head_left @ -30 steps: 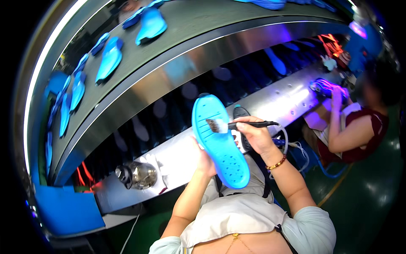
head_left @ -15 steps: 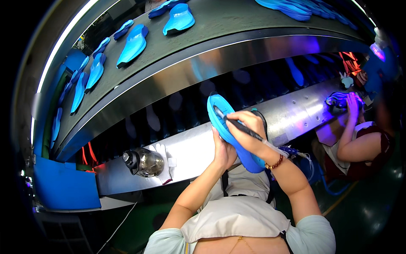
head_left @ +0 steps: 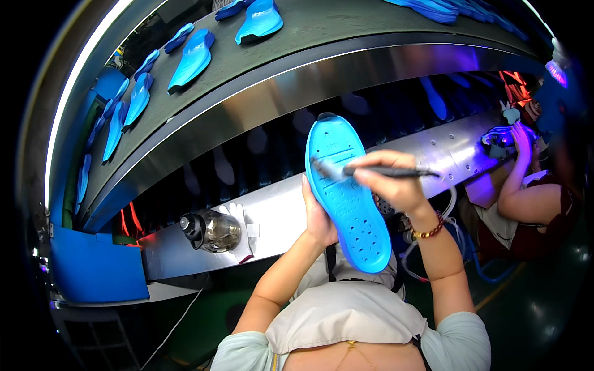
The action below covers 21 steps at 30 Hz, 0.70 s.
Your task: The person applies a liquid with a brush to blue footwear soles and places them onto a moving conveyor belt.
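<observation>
A bright blue shoe sole (head_left: 356,216) is tilted up in front of me, its broad face with small holes and cross grooves toward me. My left hand (head_left: 317,217) is closed on the sole's left edge, some fingers hidden behind it. My right hand (head_left: 399,185) grips a black-handled brush (head_left: 387,172), with a pale tube at its rear end. The brush's greyish head, smeared by motion, lies over the upper part of the sole; whether it touches cannot be made out.
A metal ledge (head_left: 278,213) carries a dark-capped clear bottle (head_left: 213,232) and white gloves (head_left: 240,230). Beyond, a dark conveyor belt (head_left: 322,37) bears several blue soles (head_left: 192,60). More soles stand in the dark gap below. At right, a co-worker's hand (head_left: 521,141) handles a shoe part.
The sole has turned so its face shows more fully. My right hand has moved right and tilted the brush nearly level, its head still over the sole's upper part.
</observation>
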Each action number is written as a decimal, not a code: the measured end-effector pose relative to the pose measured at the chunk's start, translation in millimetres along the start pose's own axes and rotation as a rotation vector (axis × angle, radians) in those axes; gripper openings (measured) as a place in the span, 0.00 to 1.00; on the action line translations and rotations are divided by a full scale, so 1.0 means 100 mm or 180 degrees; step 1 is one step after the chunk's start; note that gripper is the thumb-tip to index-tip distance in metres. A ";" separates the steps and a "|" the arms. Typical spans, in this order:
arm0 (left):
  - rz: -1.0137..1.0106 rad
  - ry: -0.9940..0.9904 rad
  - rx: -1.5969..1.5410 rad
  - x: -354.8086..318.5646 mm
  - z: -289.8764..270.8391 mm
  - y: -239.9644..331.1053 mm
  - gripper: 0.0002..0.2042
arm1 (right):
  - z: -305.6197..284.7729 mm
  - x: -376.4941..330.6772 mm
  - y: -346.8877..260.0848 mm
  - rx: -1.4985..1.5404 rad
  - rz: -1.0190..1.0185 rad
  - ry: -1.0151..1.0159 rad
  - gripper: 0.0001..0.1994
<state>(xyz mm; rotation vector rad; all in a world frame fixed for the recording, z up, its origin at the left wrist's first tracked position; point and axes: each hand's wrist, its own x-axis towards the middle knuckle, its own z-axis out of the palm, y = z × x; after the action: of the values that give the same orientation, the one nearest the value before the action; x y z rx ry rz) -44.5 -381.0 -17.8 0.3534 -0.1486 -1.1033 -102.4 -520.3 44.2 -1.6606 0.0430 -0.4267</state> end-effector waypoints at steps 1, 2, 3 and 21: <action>0.0120 0.0226 -0.0063 0.02 0.04 -0.01 0.44 | 0.00 -0.04 -0.03 -0.0563 -0.0591 -0.0347 0.07; 0.0259 0.0501 -0.0102 0.01 0.05 0.00 0.43 | 0.05 -0.11 -0.03 -0.0330 -0.0846 -0.0619 0.08; 0.0232 0.0456 0.0201 -0.03 0.05 0.07 0.42 | 0.03 -0.12 -0.07 -0.0181 -0.0810 -0.0837 0.08; 0.1503 -0.0183 0.0448 0.07 0.06 0.24 0.50 | -0.21 -0.18 -0.20 -0.0165 -0.0502 -0.1822 0.11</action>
<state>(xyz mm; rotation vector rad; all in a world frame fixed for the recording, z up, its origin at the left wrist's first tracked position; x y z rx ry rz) -22.6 -378.4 -4.3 0.3882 -0.3435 -0.6374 -130.0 -532.6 61.1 -1.7895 -0.5069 -0.0552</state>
